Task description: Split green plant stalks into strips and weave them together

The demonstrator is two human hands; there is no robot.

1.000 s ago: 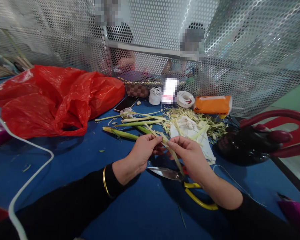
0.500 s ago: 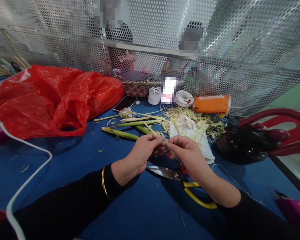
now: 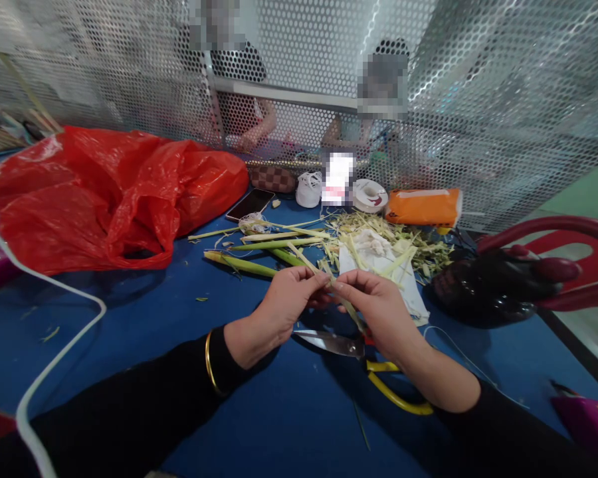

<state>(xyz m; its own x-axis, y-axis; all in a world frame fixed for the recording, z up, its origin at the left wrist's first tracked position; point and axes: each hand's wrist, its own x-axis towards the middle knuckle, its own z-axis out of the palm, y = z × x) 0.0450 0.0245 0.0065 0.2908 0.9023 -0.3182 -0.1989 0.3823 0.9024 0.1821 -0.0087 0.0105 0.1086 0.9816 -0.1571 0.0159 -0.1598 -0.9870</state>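
Note:
Both hands meet over the middle of the blue table, pinching a pale green plant strip (image 3: 351,312) whose ends stick out above and below the fingers. My left hand (image 3: 284,305) is closed on it with thumb and fingertips, and my right hand (image 3: 379,302) grips it just beside. Below the hands lie scissors (image 3: 329,342) with yellow handles, partly hidden by my right forearm. Green stalks (image 3: 242,264) lie behind my left hand. Beyond my right hand, a white cloth (image 3: 349,255) carries some pale strips.
A heap of plant shreds (image 3: 423,245) lies behind the cloth. A red plastic bag (image 3: 90,192) fills the left; a black pot (image 3: 483,285) stands right. Along the back are a lit phone (image 3: 339,176), a tape roll (image 3: 370,196) and an orange packet (image 3: 423,207). People sit behind the perforated screen.
The hands stay almost in place; more of the strip now shows beneath my right fingers. Behind the screen, a person's arm has lowered.

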